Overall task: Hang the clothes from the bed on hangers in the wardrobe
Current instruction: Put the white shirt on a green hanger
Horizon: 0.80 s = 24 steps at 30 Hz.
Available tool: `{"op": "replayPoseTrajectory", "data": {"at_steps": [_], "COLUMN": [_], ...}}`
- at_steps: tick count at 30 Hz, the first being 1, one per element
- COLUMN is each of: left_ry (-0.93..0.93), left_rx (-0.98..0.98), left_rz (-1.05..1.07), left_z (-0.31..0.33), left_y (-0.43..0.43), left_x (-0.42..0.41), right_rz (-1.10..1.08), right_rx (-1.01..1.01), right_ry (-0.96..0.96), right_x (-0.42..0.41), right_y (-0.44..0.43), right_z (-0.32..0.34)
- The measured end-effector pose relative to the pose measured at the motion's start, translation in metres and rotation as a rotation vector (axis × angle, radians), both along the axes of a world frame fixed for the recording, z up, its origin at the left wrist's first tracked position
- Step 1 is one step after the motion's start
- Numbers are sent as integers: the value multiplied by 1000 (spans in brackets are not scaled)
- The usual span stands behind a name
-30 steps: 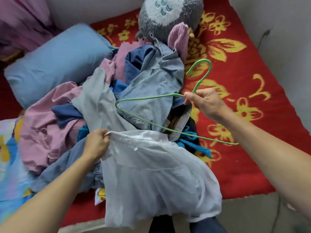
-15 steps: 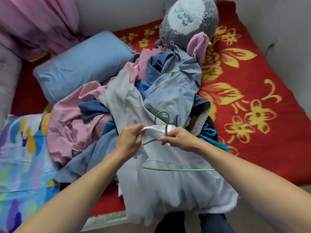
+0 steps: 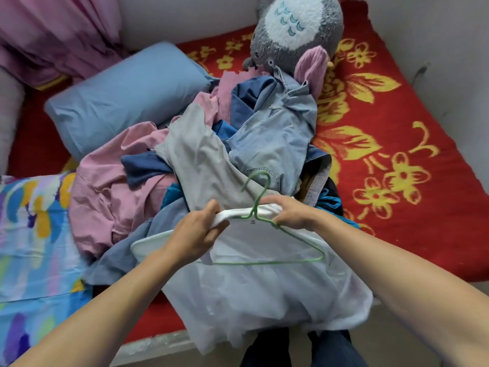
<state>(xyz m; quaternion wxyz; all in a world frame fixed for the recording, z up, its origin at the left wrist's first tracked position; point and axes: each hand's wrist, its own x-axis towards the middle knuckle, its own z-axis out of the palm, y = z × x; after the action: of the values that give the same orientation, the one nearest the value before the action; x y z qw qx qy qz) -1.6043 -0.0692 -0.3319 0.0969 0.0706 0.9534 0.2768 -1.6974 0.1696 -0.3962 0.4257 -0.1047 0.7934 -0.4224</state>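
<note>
Head view: a thin white shirt (image 3: 264, 292) lies at the near edge of the bed (image 3: 423, 221), in front of a heap of clothes (image 3: 185, 165), and its lower part hangs over the bed's edge. The cloth is sheer and crumpled, with a folded white collar held up between the two hands. A green wire hanger (image 3: 264, 262) is at the shirt's neck. Its hook stands up through the collar opening, and its right arm and bottom bar show as thin green lines across the chest.

The left hand (image 3: 197, 234) grips the collar on the left side, fingers curled into the cloth. The right hand (image 3: 289, 213) clasps the collar on the right together with the hanger's sloping arm.

The hanger's left arm is hidden behind the left hand. Whether the bottom bar lies under the thin cloth or on top of it cannot be told. The shirt's hem covers part of the person's dark trousers (image 3: 330, 348).

A small dark label (image 3: 252, 221) sits just below the collar, and its writing is too small to read. A denim shirt (image 3: 275, 139) in the heap has a stitched pocket, with no legible marks.
</note>
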Motion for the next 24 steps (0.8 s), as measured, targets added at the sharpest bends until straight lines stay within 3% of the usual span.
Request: {"op": "replayPoseTrajectory", "data": {"at_steps": [2, 4, 8, 13, 18, 24], "left_ry": [88, 180, 226, 242, 241, 322], "left_rx": [-52, -99, -106, -108, 41, 205], "left_rz": [-43, -44, 42, 185, 309, 245], "left_z": [4, 8, 21, 34, 56, 102], "left_y": [0, -2, -15, -9, 5, 18], "left_x": [4, 3, -7, -21, -36, -47], "right_rz": [229, 338, 100, -141, -337, -541], "right_rx": [150, 346, 532, 476, 207, 342], "right_ry": [-2, 156, 391, 444, 610, 815], "right_x": [3, 7, 6, -5, 0, -31], "right_y": [0, 5, 57, 118, 119, 134], "right_z": [-8, -13, -15, 18, 74, 130]}}
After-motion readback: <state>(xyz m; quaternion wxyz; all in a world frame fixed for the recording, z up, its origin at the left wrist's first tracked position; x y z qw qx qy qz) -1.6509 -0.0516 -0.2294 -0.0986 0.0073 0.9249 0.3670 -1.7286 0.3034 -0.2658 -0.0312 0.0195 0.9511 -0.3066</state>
